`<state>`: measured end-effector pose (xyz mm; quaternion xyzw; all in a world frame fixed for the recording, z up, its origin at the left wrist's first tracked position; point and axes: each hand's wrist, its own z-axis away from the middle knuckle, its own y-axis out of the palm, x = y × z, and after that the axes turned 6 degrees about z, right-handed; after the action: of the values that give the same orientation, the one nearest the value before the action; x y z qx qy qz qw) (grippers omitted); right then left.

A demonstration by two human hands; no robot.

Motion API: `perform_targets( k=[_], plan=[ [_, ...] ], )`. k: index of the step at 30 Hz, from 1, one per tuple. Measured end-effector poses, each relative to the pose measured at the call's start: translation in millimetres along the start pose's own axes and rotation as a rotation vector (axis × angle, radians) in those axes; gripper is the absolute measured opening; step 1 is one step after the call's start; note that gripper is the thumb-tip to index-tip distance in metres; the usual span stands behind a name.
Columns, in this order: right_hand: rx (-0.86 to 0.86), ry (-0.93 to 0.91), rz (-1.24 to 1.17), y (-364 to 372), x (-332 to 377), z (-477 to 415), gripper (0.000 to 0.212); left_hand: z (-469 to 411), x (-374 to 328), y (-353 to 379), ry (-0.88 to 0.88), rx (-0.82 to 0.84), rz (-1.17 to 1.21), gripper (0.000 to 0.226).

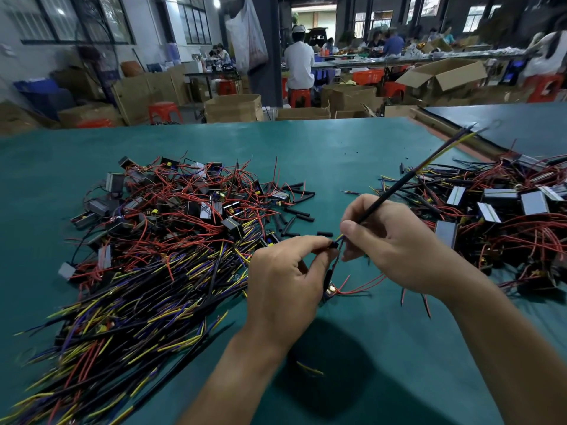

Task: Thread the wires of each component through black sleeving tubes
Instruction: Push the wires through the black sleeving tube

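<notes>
Both hands are gripping. The left hand (285, 271) pinches a small black piece (333, 245) at the root of the yellow and blue wires, above a small dangling component with red leads (330, 291). The right hand (389, 240), almost touching it, pinches a long thin black sleeving tube (399, 191). From that pinch the tube's long axis runs up and away to the right, with wire tips (454, 142) showing past its far end. Seating the tube likely means sliding it down-left toward the left fingertips. Farther off, loose short black tubes (294, 211) lie on the green table (337, 154).
</notes>
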<state>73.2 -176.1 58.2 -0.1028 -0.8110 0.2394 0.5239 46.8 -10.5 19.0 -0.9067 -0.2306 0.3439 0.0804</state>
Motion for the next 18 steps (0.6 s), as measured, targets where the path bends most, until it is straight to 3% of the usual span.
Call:
perform_targets(
  k=[10, 18],
  plan=[
    [-0.045, -0.119, 0.122, 6.1, 4.9, 1.2, 0.023, -3.3, -0.6, -3.1, -0.009, 0.040, 0.166, 0.007],
    [-0.110, -0.008, -0.100, 7.5, 7.2, -0.6, 0.008, -5.8, -3.9, 1.7, -0.349, 0.017, 0.412, 0.012]
  ],
)
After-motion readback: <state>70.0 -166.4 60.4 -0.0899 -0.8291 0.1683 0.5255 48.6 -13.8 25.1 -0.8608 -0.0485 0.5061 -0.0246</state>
